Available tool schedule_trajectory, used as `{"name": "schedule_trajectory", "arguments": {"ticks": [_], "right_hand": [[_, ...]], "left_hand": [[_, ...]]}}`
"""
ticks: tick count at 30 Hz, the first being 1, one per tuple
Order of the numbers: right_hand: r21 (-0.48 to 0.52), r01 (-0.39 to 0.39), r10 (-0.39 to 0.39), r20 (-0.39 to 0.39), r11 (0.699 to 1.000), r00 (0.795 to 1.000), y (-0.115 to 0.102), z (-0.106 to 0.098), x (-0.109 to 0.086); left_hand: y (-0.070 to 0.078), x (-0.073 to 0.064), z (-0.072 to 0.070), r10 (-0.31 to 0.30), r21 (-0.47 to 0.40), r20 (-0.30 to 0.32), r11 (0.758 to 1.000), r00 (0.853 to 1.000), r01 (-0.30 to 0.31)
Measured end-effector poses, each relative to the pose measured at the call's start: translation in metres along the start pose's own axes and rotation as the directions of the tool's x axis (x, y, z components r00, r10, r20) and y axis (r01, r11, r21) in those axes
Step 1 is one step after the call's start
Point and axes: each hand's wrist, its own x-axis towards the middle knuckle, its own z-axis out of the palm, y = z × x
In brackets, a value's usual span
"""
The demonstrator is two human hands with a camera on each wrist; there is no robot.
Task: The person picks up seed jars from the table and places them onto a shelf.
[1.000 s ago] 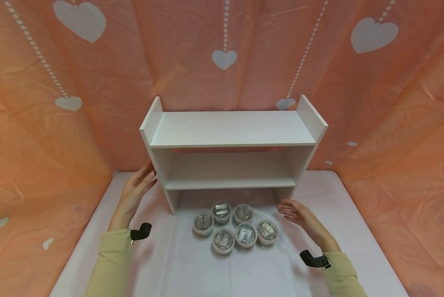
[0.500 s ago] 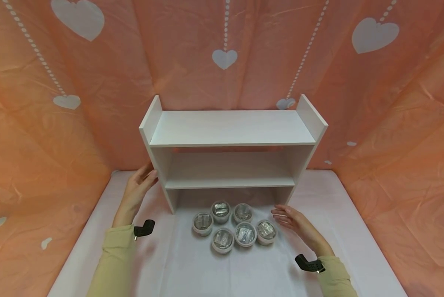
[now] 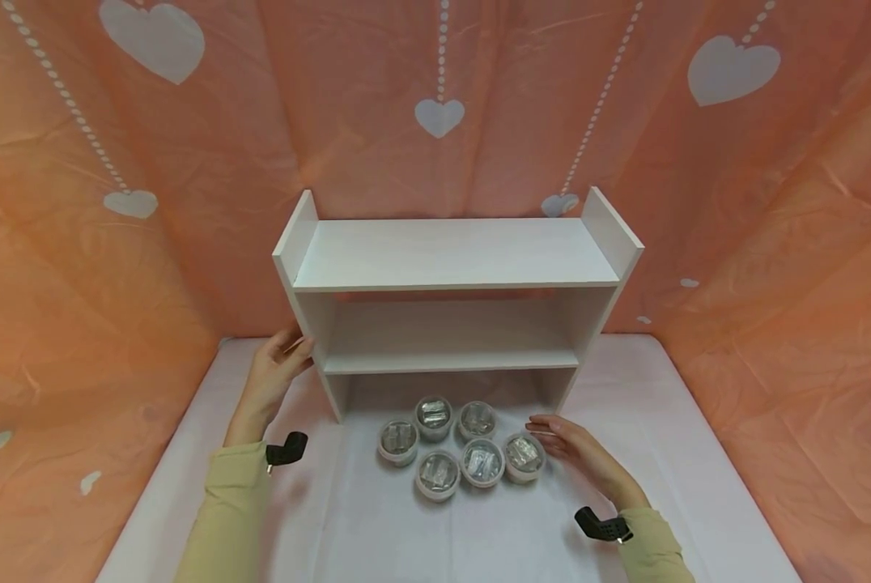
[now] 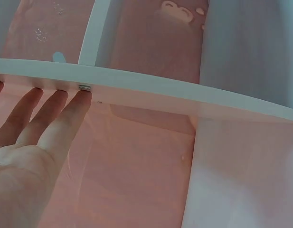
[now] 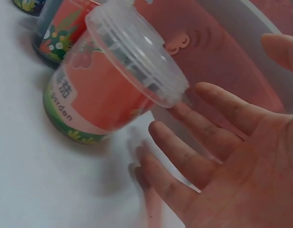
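A white shelf unit (image 3: 435,358) stands at the back of the table, its boards bare. My left hand (image 3: 271,376) is at its left side panel; in the left wrist view the extended fingertips (image 4: 84,97) meet the panel's outer face beside a small metal fitting. My right hand (image 3: 577,453) lies by the rightmost of several lidded plastic cups (image 3: 524,455), holding nothing. In the right wrist view that cup (image 5: 108,90) has a clear lid and a red and green printed label; the loosely spread fingers are close beside it, and whether they touch it I cannot tell.
The other cups (image 3: 439,474) stand grouped in front of the shelf on the white tabletop (image 3: 377,542). An orange sheet with white hearts (image 3: 377,105) hangs behind and along both sides. Each wrist wears a black camera (image 3: 286,448).
My right hand has moved left and nearer to me, to beside the rightmost cup. My left hand has shifted slightly right against the shelf's side. Shelf and cups have stayed in place.
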Motion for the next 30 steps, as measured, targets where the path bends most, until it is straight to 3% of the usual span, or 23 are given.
{"name": "schedule_trajectory", "arguments": {"ticks": [6, 17, 26, 30], "right_hand": [[0.02, -0.063, 0.064, -0.044, 0.998, 0.997, -0.002, 0.007, 0.001], [0.032, -0.094, 0.096, -0.067, 0.995, 0.993, 0.006, 0.011, 0.0], [-0.129, -0.127, 0.113, -0.106, 0.984, 0.988, 0.008, 0.014, 0.001], [-0.13, -0.108, 0.098, -0.083, 0.986, 0.992, 0.008, 0.016, 0.0]], "left_hand": [[0.0, 0.002, 0.0, 0.017, 0.01, 0.005, 1.0, 1.0, -0.017], [-0.001, 0.002, -0.001, 0.02, -0.016, 0.0, 1.0, 1.0, -0.02], [-0.001, 0.002, -0.001, 0.013, -0.019, 0.007, 1.0, 1.0, -0.013], [-0.001, 0.001, -0.001, 0.009, -0.014, 0.008, 1.0, 1.0, -0.009]]}}
